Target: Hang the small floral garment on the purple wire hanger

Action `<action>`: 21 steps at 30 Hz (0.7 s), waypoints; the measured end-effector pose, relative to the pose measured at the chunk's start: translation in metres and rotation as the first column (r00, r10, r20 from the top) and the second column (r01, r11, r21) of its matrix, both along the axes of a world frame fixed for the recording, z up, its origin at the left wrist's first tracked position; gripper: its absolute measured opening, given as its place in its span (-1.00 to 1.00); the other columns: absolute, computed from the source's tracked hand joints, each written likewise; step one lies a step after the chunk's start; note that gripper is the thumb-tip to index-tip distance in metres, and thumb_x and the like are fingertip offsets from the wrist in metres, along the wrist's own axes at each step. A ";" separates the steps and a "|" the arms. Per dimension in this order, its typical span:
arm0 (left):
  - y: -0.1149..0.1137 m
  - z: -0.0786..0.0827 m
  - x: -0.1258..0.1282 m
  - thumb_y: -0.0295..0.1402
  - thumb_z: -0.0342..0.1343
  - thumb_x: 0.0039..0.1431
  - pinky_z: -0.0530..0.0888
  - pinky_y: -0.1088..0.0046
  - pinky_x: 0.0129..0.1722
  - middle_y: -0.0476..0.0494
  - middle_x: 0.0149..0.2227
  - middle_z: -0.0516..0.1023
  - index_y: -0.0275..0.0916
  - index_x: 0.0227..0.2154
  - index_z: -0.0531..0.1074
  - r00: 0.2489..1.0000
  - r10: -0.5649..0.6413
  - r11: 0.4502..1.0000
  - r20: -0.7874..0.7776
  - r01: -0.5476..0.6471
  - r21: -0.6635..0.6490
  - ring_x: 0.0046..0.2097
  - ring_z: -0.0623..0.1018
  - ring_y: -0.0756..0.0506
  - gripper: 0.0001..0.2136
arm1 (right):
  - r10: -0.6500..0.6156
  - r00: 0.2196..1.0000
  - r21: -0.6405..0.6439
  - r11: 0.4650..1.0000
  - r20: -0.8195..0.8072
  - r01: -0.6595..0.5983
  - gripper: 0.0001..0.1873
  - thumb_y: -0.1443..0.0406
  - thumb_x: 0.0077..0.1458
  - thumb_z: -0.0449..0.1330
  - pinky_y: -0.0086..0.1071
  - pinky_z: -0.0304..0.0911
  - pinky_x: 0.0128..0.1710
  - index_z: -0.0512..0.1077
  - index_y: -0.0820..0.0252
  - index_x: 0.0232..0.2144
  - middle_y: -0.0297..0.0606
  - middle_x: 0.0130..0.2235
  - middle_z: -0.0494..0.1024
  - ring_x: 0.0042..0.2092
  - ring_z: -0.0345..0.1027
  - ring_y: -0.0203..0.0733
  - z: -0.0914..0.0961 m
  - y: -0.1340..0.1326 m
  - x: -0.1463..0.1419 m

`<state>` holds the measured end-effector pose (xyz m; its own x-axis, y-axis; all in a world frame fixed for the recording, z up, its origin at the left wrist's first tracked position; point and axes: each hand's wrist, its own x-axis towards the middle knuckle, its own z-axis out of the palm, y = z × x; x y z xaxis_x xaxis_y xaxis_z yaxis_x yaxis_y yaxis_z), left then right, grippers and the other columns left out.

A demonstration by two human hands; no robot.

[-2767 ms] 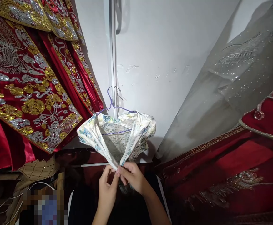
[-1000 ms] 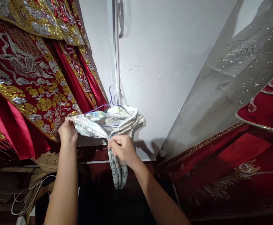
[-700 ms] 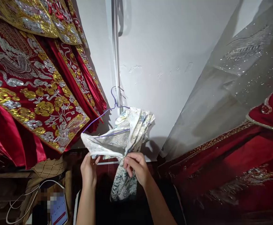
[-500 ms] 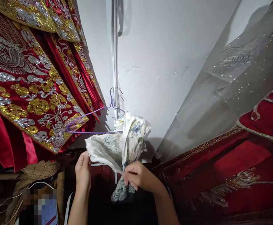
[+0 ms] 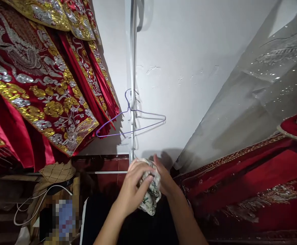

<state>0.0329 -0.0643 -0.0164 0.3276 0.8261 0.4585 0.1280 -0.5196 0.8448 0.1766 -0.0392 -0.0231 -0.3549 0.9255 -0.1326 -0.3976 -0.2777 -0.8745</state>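
A pale garment with a floral print [image 5: 152, 200] is bunched up between my two hands, low in the middle of the view. My left hand [image 5: 135, 182] wraps over it from the left, fingers curled round the cloth. On the other side my right hand [image 5: 165, 178] presses against the bundle, its thumb pointing up and its fingers mostly hidden behind the fabric. The purple wire hanger [image 5: 131, 132] hangs bare on the white rail, above and apart from my hands.
Red costumes with gold and silver embroidery [image 5: 53, 109] hang at left. A veiled white fabric [image 5: 240, 98] and a red beaded garment [image 5: 240, 177] fill the right. The white pole [image 5: 132, 51] runs down the wall [image 5: 184, 44]. A white cable [image 5: 36, 204] lies lower left.
The garment has come off the purple hanger and is now gathered between my hands. My left hand has moved right and onto the bundle; my right hand has shifted slightly right.
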 end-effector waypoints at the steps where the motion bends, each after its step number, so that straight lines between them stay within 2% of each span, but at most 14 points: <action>1: 0.005 0.003 -0.004 -0.26 0.03 0.35 0.07 0.15 0.34 -0.15 0.09 0.46 -0.05 0.10 0.38 0.999 0.035 0.999 -0.004 -0.035 0.009 0.20 0.38 -0.19 -0.71 | 0.064 0.998 0.043 0.997 0.016 -0.064 -0.37 -0.20 0.14 0.08 -0.20 0.33 -0.09 0.51 0.19 -0.13 -0.13 -0.22 0.58 -0.09 0.45 0.01 0.008 -0.001 0.001; 3: 0.015 0.005 -0.019 -0.17 -0.02 0.37 0.13 0.17 0.31 -0.21 0.28 0.27 -0.05 0.30 0.13 0.996 0.081 0.996 0.025 -0.080 -0.028 0.31 0.25 -0.21 -0.52 | 0.209 0.964 0.182 0.954 0.165 -0.238 -0.52 0.00 0.03 0.31 -0.24 0.31 -0.07 0.49 0.15 -0.09 -0.19 -0.15 0.57 -0.07 0.44 -0.03 0.027 -0.002 0.004; 4: 0.018 0.003 -0.028 -0.13 -0.06 0.38 0.19 0.19 0.28 -0.23 0.29 0.26 -0.08 0.33 0.09 0.998 0.053 0.997 0.018 -0.052 -0.061 0.30 0.26 -0.23 -0.49 | 0.260 0.927 0.244 0.913 0.269 -0.327 -0.55 0.13 -0.05 0.39 -0.26 0.31 -0.08 0.49 0.13 -0.09 -0.22 -0.14 0.57 -0.09 0.43 -0.06 0.037 -0.002 0.005; 5: 0.020 0.001 -0.036 -0.09 -0.10 0.38 0.26 0.22 0.23 -0.25 0.24 0.34 -0.12 0.30 0.17 1.000 -0.013 0.995 -0.019 0.011 -0.095 0.24 0.34 -0.24 -0.51 | 0.270 0.886 0.290 0.874 0.376 -0.390 -0.57 0.25 -0.09 0.40 -0.30 0.31 -0.12 0.48 0.13 -0.11 -0.25 -0.16 0.56 -0.13 0.43 -0.09 0.046 0.000 0.007; 6: 0.020 -0.002 -0.045 -0.06 -0.12 0.38 0.33 0.25 0.15 -0.25 0.12 0.46 -0.16 0.21 0.30 0.992 -0.093 0.987 -0.079 0.082 -0.136 0.14 0.44 -0.24 -0.54 | 0.220 0.854 0.333 0.853 0.471 -0.403 -0.62 0.33 -0.09 0.36 -0.34 0.31 -0.19 0.49 0.13 -0.14 -0.29 -0.20 0.56 -0.19 0.42 -0.14 0.054 0.003 0.008; 8: 0.017 -0.010 -0.060 -0.06 -0.11 0.37 0.43 0.34 -0.05 -0.18 -0.14 0.59 -0.21 -0.04 0.50 0.963 -0.182 0.968 -0.201 0.139 -0.208 -0.10 0.53 -0.20 -0.59 | -0.032 0.816 0.457 0.841 0.576 -0.290 -0.71 0.42 -0.05 0.23 -0.40 0.27 -0.32 0.50 0.14 -0.21 -0.32 -0.28 0.55 -0.31 0.39 -0.22 0.065 0.015 0.008; 9: 0.014 -0.013 -0.067 -0.07 -0.08 0.36 0.44 0.39 -0.14 -0.14 -0.22 0.59 -0.22 -0.13 0.53 0.955 -0.164 0.969 -0.246 0.108 -0.224 -0.19 0.53 -0.17 -0.62 | -0.188 0.801 0.540 0.820 0.568 -0.191 -0.72 0.45 -0.06 0.18 -0.41 0.26 -0.35 0.50 0.15 -0.24 -0.32 -0.30 0.54 -0.34 0.38 -0.24 0.068 0.025 0.007; 11: 0.009 -0.018 -0.078 -0.10 -0.01 0.34 0.39 0.47 -0.28 -0.09 -0.29 0.57 -0.22 -0.19 0.52 0.952 -0.045 0.976 -0.302 -0.022 -0.214 -0.27 0.49 -0.12 -0.68 | -0.456 0.776 0.693 0.720 0.436 0.033 -0.70 0.45 -0.09 0.14 -0.40 0.28 -0.31 0.48 0.17 -0.24 -0.30 -0.28 0.54 -0.30 0.40 -0.23 0.067 0.051 0.002; 13: 0.005 -0.019 -0.090 -0.13 0.04 0.31 0.32 0.52 -0.37 -0.04 -0.38 0.50 -0.23 -0.27 0.50 0.939 0.097 0.972 -0.330 -0.161 -0.173 -0.34 0.43 -0.08 -0.72 | -0.589 0.758 0.740 0.636 0.282 0.218 -0.62 0.39 -0.08 0.17 -0.36 0.31 -0.21 0.43 0.16 -0.12 -0.26 -0.23 0.54 -0.21 0.43 -0.17 0.056 0.083 -0.004; 14: 0.004 -0.018 -0.095 -0.13 0.06 0.29 0.29 0.53 -0.40 -0.02 -0.43 0.45 -0.24 -0.33 0.48 0.930 0.168 0.963 -0.328 -0.226 -0.148 -0.37 0.40 -0.05 -0.72 | -0.614 0.744 0.733 0.629 0.264 0.260 -0.56 0.35 -0.05 0.19 -0.34 0.32 -0.16 0.39 0.15 -0.04 -0.24 -0.18 0.55 -0.16 0.44 -0.14 0.048 0.099 -0.008; 15: 0.003 -0.015 -0.101 -0.13 0.07 0.28 0.27 0.54 -0.42 -0.01 -0.46 0.40 -0.25 -0.38 0.45 0.920 0.234 0.950 -0.314 -0.285 -0.126 -0.40 0.37 -0.03 -0.72 | -0.614 0.733 0.719 0.647 0.292 0.256 -0.52 0.30 -0.02 0.19 -0.31 0.32 -0.12 0.37 0.14 0.01 -0.21 -0.13 0.55 -0.12 0.43 -0.12 0.039 0.112 -0.011; 17: 0.003 -0.009 -0.112 -0.11 0.07 0.28 0.24 0.55 -0.44 0.01 -0.49 0.34 -0.25 -0.43 0.41 0.903 0.321 0.927 -0.286 -0.362 -0.101 -0.42 0.33 -0.01 -0.70 | -0.558 0.714 0.680 0.716 0.422 0.158 -0.56 0.20 0.04 0.19 -0.25 0.31 -0.06 0.38 0.13 0.00 -0.18 -0.08 0.56 -0.09 0.42 -0.07 0.020 0.131 -0.015; 19: 0.003 -0.004 -0.125 -0.11 0.04 0.29 0.24 0.54 -0.44 0.02 -0.49 0.35 -0.25 -0.43 0.40 0.888 0.303 0.933 -0.346 -0.351 -0.084 -0.42 0.33 -0.01 -0.69 | -0.500 0.683 0.657 0.753 0.532 0.038 -0.67 0.13 0.09 0.16 -0.23 0.29 -0.08 0.44 0.13 -0.12 -0.16 -0.13 0.58 -0.09 0.42 -0.01 0.006 0.137 -0.010; 21: 0.006 -0.001 -0.140 -0.10 0.01 0.31 0.24 0.53 -0.44 0.01 -0.51 0.38 -0.24 -0.46 0.39 0.840 0.216 0.957 -0.497 -0.283 -0.062 -0.44 0.36 -0.03 -0.66 | -0.490 0.656 0.666 0.745 0.574 -0.026 -0.72 0.10 0.14 0.11 -0.26 0.27 -0.16 0.47 0.14 -0.24 -0.17 -0.20 0.58 -0.14 0.42 0.00 -0.001 0.133 0.002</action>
